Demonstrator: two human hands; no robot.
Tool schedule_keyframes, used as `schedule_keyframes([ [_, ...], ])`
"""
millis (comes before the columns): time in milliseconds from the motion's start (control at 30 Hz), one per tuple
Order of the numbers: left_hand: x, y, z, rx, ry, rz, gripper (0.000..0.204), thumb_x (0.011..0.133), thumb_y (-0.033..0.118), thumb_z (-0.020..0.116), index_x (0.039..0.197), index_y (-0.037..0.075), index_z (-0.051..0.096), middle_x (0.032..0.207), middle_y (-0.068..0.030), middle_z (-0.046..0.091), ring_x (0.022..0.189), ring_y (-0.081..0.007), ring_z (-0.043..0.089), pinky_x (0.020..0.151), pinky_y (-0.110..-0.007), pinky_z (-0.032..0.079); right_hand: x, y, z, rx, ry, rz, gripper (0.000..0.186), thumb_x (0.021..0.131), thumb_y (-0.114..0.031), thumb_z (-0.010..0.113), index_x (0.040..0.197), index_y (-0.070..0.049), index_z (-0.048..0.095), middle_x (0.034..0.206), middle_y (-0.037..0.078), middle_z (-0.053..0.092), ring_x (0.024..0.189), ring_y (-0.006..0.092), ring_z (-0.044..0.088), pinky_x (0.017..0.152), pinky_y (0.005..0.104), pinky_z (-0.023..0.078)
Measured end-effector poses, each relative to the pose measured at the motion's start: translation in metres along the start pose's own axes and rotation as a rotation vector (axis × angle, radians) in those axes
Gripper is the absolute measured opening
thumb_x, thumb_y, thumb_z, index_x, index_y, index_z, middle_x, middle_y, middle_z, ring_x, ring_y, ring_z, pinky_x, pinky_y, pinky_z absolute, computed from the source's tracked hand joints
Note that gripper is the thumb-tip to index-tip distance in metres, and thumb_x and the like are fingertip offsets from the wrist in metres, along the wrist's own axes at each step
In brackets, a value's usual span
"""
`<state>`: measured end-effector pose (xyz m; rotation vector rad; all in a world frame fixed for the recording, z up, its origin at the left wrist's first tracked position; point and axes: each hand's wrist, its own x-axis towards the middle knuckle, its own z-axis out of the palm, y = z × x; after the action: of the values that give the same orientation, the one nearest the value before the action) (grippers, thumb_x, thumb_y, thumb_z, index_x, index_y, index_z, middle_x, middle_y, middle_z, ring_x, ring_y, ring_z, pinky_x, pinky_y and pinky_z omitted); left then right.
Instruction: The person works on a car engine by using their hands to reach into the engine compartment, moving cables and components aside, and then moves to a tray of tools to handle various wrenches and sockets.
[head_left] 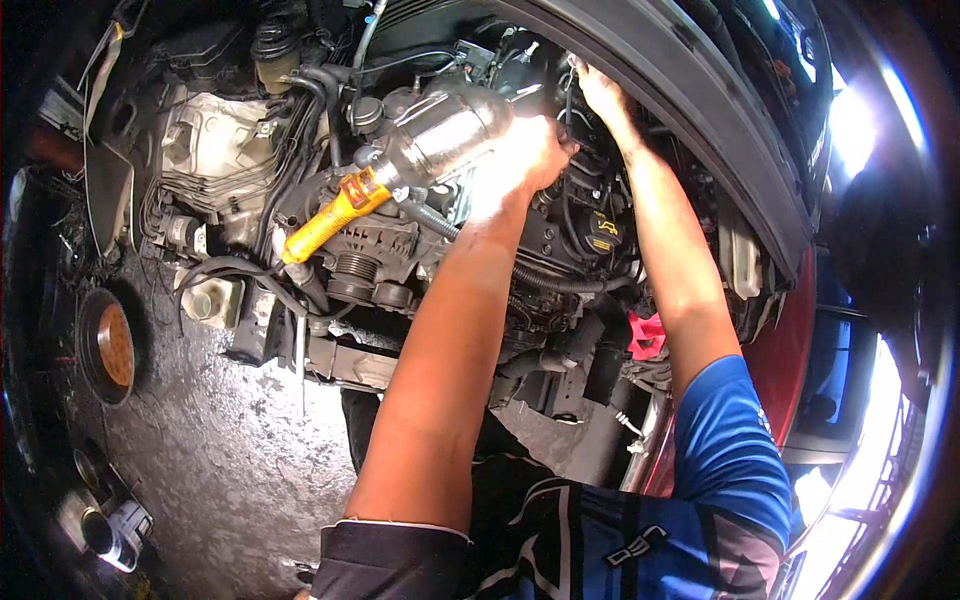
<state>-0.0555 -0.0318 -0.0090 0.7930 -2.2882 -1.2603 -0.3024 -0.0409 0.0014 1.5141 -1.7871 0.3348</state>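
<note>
Both my arms reach into the open engine bay of a car. My left hand [540, 155] is closed over the back of the engine, its fingers curled; glare from a lamp washes out part of it, and what it grips is hidden. Farther back and to the right, my right hand [600, 92] has its fingers pinched together beside a thin dark hose or rod [569, 100]. Whatever lies between those fingertips is too small to make out. A work light [345, 212] with a yellow handle lies across the engine, its lamp end close to my left hand.
A black cap [603, 232] with a yellow symbol sits right of my left wrist. The dark raised panel edge [700, 120] slants past my right arm. Pulleys [353, 275] and hoses face the front. A red cloth [646, 336] lies near my right elbow. A round pan [90, 350] is at left.
</note>
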Motion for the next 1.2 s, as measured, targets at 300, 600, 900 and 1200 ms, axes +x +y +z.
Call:
schedule_keyframes([
  [300,0.000,0.002,0.005,0.023,0.076,0.045,0.032,0.084,0.043,0.069,0.090,0.013,0.076,0.074,-0.0103,0.072,0.073,-0.0300,0.070,0.073,-0.042,0.054,0.003,-0.001,0.002,0.007,0.064,-0.002,0.045,0.095,-0.050,0.054,0.120,-0.015,0.066,0.117,0.018,0.066,0.102,0.0416,0.063,0.091,0.0531,0.048],
  [600,0.003,-0.011,0.003,0.069,0.045,0.005,0.032,0.084,0.043,0.069,0.090,0.013,0.075,0.073,-0.0107,0.071,0.071,-0.0292,0.069,0.072,-0.042,0.054,-0.006,0.011,0.044,0.159,0.057,-0.057,0.043,0.097,-0.045,0.053,0.123,-0.013,0.064,0.116,0.016,0.067,0.107,0.0367,0.063,0.091,0.0510,0.049],
  [900,0.005,0.019,0.021,-0.074,0.028,0.049,0.030,0.085,0.042,0.069,0.089,0.012,0.074,0.064,-0.0050,0.068,0.068,-0.0240,0.069,0.070,-0.040,0.054,-0.012,0.080,0.057,0.269,-0.193,0.124,0.028,0.101,-0.027,0.050,0.122,-0.012,0.060,0.096,0.007,0.069,0.077,0.0164,0.065,0.061,0.0349,0.054],
  [1200,0.001,0.003,0.004,0.035,0.034,0.016,0.032,0.086,0.043,0.068,0.092,0.012,0.074,0.069,-0.0077,0.070,0.071,-0.0273,0.070,0.073,-0.042,0.055,0.005,0.028,0.056,0.545,-0.467,0.333,0.017,0.100,-0.018,0.052,0.112,-0.007,0.060,0.085,0.002,0.066,0.060,0.0104,0.058,0.048,0.0271,0.045],
])
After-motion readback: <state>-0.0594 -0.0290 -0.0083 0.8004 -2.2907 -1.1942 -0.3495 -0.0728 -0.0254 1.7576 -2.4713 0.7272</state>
